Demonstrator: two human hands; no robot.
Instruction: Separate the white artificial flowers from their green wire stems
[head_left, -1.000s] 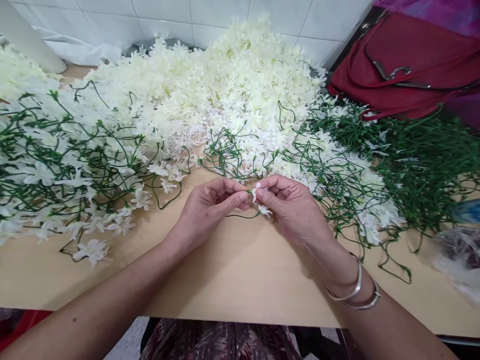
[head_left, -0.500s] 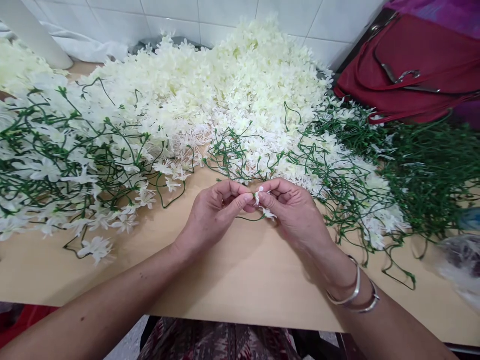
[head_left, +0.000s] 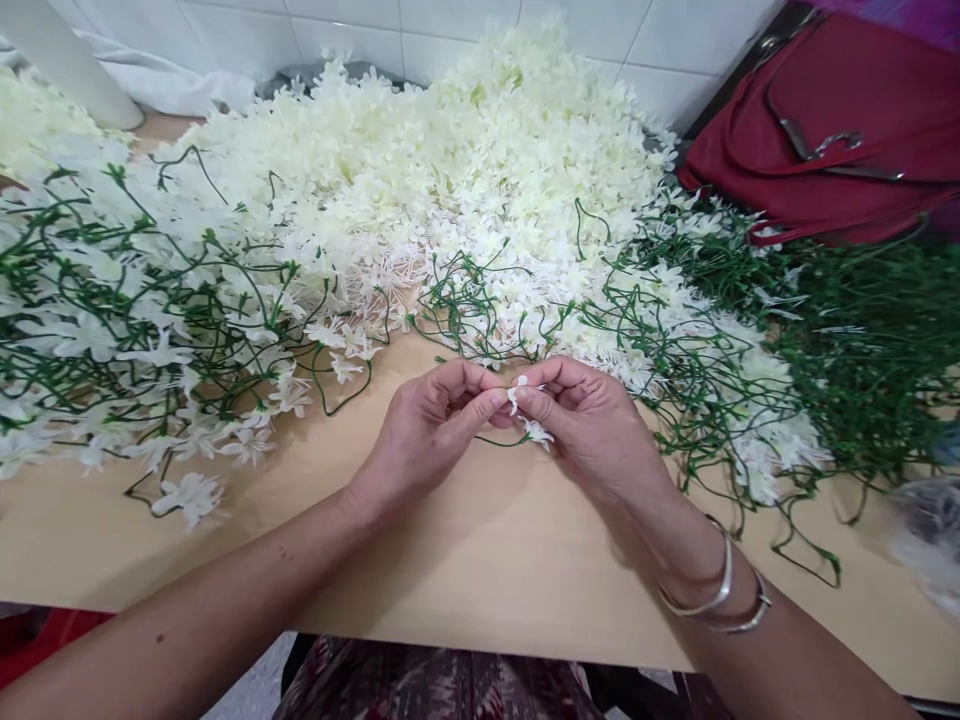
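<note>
My left hand and my right hand meet over the table, fingertips almost touching. Between the right thumb and forefinger is a small white artificial flower. The left thumb and forefinger pinch right beside it, at what looks like the end of a green plastic stem; the fingers hide the exact joint. That stem curves below the hands to another white flower under my right fingers. Both hands are closed in a pinch.
Loose white flower heads are heaped against the tiled wall. Flowers on green stems lie at the left. Bare green stems pile up at the right, below a red bag. A clear plastic bag sits near the right edge.
The hands stay nearly in place, fingertips pressing slightly closer together around the small white flower. The view has shifted slightly, and the flower under my right fingers shows more.
</note>
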